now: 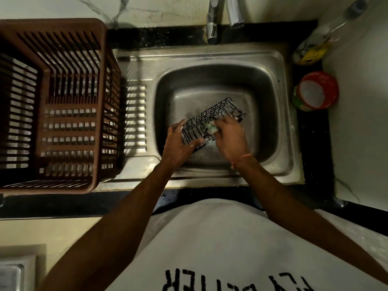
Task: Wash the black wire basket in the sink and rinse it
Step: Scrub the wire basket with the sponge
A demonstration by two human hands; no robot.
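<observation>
Left hand (178,143) gripped the black wire basket (212,120) over the sink (273,59), fingers curled round its seven-o'clock end. Right hand (230,137) pinched a green-white scrubber (213,127) against it.

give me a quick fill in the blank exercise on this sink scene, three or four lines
1. The left hand grips the black wire basket over the steel ____.
2. The right hand presses a small green and white scrubber against the ____.
3. The big brown slatted plastic crate stands to the ____ of the basin.
4. The round red tub holds something ____.

Missing words: sink; basket; left; white
</observation>
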